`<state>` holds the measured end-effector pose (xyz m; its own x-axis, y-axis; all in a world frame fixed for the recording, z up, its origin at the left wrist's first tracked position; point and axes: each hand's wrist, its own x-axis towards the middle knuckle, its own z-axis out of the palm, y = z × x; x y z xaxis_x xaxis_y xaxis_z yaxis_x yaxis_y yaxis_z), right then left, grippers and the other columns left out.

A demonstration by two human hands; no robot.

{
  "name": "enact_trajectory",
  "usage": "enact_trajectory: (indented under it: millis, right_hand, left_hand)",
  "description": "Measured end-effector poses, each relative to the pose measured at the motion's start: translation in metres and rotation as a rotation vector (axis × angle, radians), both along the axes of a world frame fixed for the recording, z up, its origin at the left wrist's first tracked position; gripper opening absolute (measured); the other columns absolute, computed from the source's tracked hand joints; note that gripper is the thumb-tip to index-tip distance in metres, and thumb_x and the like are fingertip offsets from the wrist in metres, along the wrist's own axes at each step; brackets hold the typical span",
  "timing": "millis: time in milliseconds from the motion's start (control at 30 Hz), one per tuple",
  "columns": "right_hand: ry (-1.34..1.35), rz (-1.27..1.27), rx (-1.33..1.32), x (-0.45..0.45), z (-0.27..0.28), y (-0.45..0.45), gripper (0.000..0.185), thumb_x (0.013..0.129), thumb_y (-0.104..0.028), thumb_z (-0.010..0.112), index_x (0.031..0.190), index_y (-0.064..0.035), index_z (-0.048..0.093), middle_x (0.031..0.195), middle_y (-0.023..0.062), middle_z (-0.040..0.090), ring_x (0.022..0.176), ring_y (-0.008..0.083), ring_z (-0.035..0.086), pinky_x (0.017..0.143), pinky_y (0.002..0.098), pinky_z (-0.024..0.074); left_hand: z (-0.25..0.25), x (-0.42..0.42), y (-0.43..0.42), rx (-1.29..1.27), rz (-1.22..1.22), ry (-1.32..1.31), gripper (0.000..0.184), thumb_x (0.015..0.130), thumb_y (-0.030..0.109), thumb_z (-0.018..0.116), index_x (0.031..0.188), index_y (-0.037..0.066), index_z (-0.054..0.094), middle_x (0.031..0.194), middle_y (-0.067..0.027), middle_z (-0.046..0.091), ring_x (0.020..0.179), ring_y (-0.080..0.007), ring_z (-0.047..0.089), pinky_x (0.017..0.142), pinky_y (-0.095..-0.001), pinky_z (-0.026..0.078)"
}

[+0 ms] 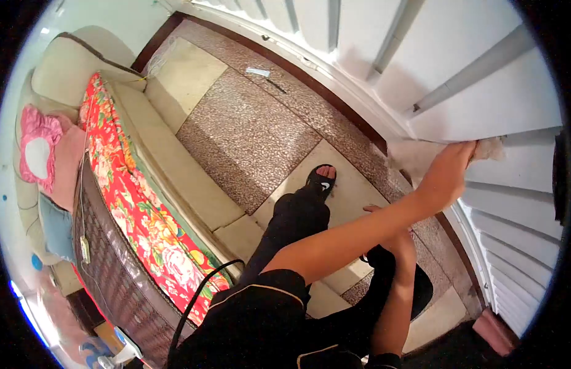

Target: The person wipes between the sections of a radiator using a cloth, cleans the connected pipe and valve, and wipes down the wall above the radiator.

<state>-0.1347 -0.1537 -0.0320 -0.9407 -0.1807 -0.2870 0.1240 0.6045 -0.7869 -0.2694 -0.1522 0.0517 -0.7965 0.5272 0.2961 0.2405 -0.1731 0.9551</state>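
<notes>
- Head view: cloth [490, 149] against the white panel [513, 98], grasped in the fingers of your left hand [451, 175].
- Your right hand [399, 243] is beneath your left forearm [353, 240], partly hidden; I cannot tell its fingers' state.
- Your sandal [320, 182] is between sofa [168, 160] and panel.

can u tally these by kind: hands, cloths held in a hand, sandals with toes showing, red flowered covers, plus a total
Hands: 2 (left hand, right hand)
Held cloth: 1
Sandal with toes showing: 1
Red flowered cover: 1
Total: 5
</notes>
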Motion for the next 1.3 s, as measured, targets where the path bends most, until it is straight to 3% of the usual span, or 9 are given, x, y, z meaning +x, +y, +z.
enact_trajectory:
  millis: [167,267,467,533,633,867,1067,1200,1300]
  right_hand:
    - [-0.142,0.011,0.081,0.009,-0.028,0.010,0.043,0.083,-0.018,0.067,0.124,-0.0061,0.060,0.107,0.0099,0.071,0.097,0.0263,0.067,0.084,0.0365,0.0504]
    - [0.413,0.123,0.215,0.025,-0.054,0.022,0.040,0.085,-0.018,0.068,0.123,-0.0056,0.060,0.105,0.0096,0.071,0.097,0.0245,0.067,0.084,0.0361,0.0505]
    - [-0.350,-0.272,-0.264,0.001,0.017,-0.002,0.036,0.088,-0.019,0.068,0.120,-0.0052,0.061,0.105,0.0111,0.069,0.097,0.0176,0.066,0.081,0.0300,0.0511]
    - [0.010,0.034,-0.144,0.007,-0.007,0.010,0.037,0.088,-0.021,0.068,0.121,-0.0054,0.061,0.108,0.0104,0.068,0.095,0.0182,0.066,0.080,0.0299,0.0511]
    - [-0.130,0.180,0.114,0.000,-0.008,0.012,0.045,0.092,-0.026,0.060,0.133,-0.0081,0.051,0.119,0.0070,0.066,0.107,0.0180,0.062,0.095,0.0325,0.0446]
    - [-0.363,-0.065,0.057,-0.010,-0.027,0.033,0.037,0.097,-0.026,0.056,0.127,-0.0058,0.055,0.110,0.0093,0.067,0.096,0.0179,0.062,0.087,0.0316,0.0473]
    - [-0.482,-0.387,0.238,-0.005,-0.021,0.063,0.040,0.095,-0.027,0.061,0.126,-0.0034,0.056,0.110,0.0062,0.065,0.097,0.0147,0.060,0.080,0.0330,0.0476]
    - [-0.231,-0.737,-0.331,-0.047,-0.005,0.016,0.051,0.098,-0.034,0.051,0.139,-0.0039,0.047,0.128,0.0099,0.057,0.105,0.0183,0.058,0.093,0.0332,0.0447]
    - [-0.233,-0.739,-0.696,-0.072,0.011,-0.027,0.057,0.099,-0.045,0.047,0.141,-0.0064,0.043,0.131,0.0099,0.055,0.102,0.0191,0.060,0.090,0.0322,0.0460]
  left_hand:
    - [0.019,0.010,0.001,0.120,0.139,0.180,0.061,0.071,-0.011,0.048,0.131,-0.010,0.042,0.119,-0.0321,0.054,0.111,-0.0497,0.049,0.097,-0.0498,0.042]
    - [-0.009,0.005,-0.006,0.076,0.088,0.142,0.063,0.070,-0.012,0.048,0.133,-0.010,0.040,0.123,-0.0323,0.053,0.115,-0.0494,0.048,0.100,-0.0492,0.040]
    - [-0.007,0.034,0.007,0.021,0.172,0.279,0.074,0.073,-0.013,0.046,0.144,-0.013,0.026,0.144,-0.0333,0.033,0.135,-0.0485,0.031,0.116,-0.0463,0.025]
    - [-0.012,0.036,0.007,0.069,0.126,0.247,0.076,0.073,-0.014,0.046,0.145,-0.013,0.023,0.145,-0.0336,0.030,0.137,-0.0496,0.026,0.117,-0.0469,0.022]
    - [-0.026,0.034,0.000,-0.043,0.045,0.050,0.081,0.072,-0.017,0.042,0.147,-0.014,0.011,0.148,-0.0353,0.022,0.141,-0.0492,0.019,0.119,-0.0462,0.017]
    - [-0.019,0.044,-0.011,0.075,0.127,0.138,0.081,0.074,-0.015,0.039,0.148,-0.012,0.006,0.151,-0.0357,0.015,0.142,-0.0484,0.018,0.117,-0.0450,0.021]
    - [-0.018,0.011,-0.082,0.042,0.036,0.087,0.062,0.079,-0.003,0.047,0.141,-0.002,0.039,0.138,-0.0282,0.047,0.129,-0.0406,0.046,0.108,-0.0454,0.036]
    - [0.019,-0.038,-0.167,-0.327,-0.182,-0.405,0.033,0.082,0.015,0.059,0.110,-0.001,0.064,0.110,-0.0247,0.065,0.105,-0.0400,0.061,0.088,-0.0452,0.050]
    - [-0.068,-0.063,-0.174,-0.438,-0.028,-0.284,0.027,0.083,0.019,0.058,0.096,-0.002,0.068,0.104,-0.0247,0.066,0.098,-0.0395,0.064,0.083,-0.0441,0.052]
